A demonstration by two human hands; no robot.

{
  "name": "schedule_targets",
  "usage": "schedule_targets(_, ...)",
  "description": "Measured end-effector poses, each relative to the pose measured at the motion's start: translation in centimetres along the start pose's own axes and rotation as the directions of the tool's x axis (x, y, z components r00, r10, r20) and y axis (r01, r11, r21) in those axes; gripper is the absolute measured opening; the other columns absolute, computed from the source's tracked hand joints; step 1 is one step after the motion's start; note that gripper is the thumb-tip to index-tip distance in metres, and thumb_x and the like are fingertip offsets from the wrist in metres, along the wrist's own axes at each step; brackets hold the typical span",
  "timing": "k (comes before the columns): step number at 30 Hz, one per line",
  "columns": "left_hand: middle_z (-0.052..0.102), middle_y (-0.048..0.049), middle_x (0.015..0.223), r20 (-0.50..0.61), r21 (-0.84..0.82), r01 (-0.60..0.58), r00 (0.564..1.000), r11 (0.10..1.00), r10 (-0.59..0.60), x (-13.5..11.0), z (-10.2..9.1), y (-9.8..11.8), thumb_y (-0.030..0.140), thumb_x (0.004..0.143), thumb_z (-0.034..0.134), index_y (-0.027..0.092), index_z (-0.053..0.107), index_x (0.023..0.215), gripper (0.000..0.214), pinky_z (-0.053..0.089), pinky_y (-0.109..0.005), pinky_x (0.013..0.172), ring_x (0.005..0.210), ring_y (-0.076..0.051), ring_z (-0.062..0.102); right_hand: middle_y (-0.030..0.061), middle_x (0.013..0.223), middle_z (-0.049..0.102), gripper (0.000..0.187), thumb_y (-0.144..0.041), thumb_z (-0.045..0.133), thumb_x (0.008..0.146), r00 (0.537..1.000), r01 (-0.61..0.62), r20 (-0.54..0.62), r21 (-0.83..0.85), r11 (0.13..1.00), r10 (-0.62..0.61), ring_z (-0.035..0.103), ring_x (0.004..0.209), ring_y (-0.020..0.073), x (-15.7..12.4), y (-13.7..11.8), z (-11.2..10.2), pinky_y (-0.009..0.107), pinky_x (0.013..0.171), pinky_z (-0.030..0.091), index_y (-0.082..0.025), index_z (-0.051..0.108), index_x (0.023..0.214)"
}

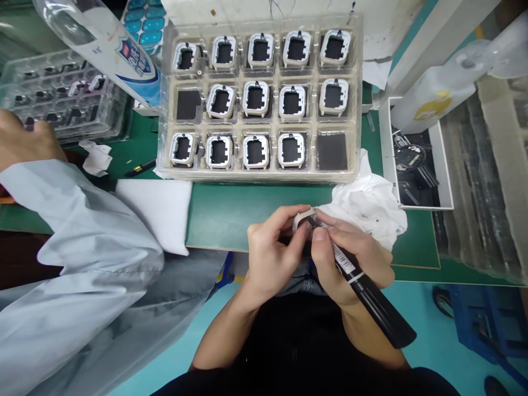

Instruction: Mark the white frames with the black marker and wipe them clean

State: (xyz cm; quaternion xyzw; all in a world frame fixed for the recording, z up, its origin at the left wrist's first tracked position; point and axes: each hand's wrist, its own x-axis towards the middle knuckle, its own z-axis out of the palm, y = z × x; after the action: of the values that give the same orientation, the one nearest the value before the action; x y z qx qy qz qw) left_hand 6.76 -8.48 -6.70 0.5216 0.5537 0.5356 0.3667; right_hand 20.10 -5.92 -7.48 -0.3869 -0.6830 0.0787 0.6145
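Close in front of my body, my left hand (pixel 272 250) pinches a small light-coloured watch case frame (pixel 304 216) between thumb and fingers. My right hand (pixel 355 256) is closed round a black marker pen (pixel 371 300) with a white label. The pen's tip end points up and left at the frame; whether it touches, my fingers hide. Beyond my hands a clear plastic tray (pixel 256 175) holds rows of similar white-rimmed frames (pixel 256 99). Two of its pockets show only dark padding.
Crumpled white tissue (pixel 367 206) lies right of my hands, a folded white cloth (pixel 154 212) to the left. A white box (pixel 447 190) holds black parts and a white bottle (pixel 429 99). At left, a co-worker's hand (pixel 28 140) is near another tray (pixel 111 113). A larger bottle (pixel 107 49) leans behind.
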Motion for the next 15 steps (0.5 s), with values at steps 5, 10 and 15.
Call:
schedule_targets(5,0.090,-0.0015,0.096,0.010,0.015,0.005,1.000,1.000,-0.005,-0.02,0.01,-0.05,0.017,0.105,0.078,0.021,0.083,0.122,0.017,0.068,-0.021,0.078,0.078,-0.015,0.085,0.0031,0.094,0.088,0.021,-0.007,0.081,0.093,1.000,0.007,0.014,-0.012,1.000,-0.007,0.091,0.087,0.0275,-0.10,0.07,-0.09,0.034,0.077,0.080,-0.022,0.077,0.107)
schedule_targets(10,0.090,-0.0029,0.094,-0.009,0.008,0.021,1.000,1.000,-0.021,-0.10,0.18,-0.10,0.021,0.107,0.077,0.020,0.083,0.121,0.016,0.067,-0.022,0.072,0.074,-0.015,0.083,0.0047,0.098,0.089,0.022,-0.006,0.082,0.092,1.000,-0.031,-0.002,0.010,0.999,0.031,0.091,0.088,0.0253,-0.06,0.06,0.04,0.030,0.082,0.078,-0.021,0.078,0.107)
schedule_targets(15,0.089,-0.0024,0.091,0.004,0.029,0.034,0.999,0.999,-0.034,0.01,-0.02,-0.13,0.024,0.106,0.077,0.020,0.083,0.121,0.016,0.066,-0.023,0.071,0.071,-0.015,0.081,0.0032,0.090,0.087,0.019,-0.007,0.083,0.091,1.000,0.015,0.019,0.001,1.000,-0.015,0.090,0.083,0.0268,0.08,0.28,0.12,0.031,0.077,0.078,-0.022,0.078,0.102)
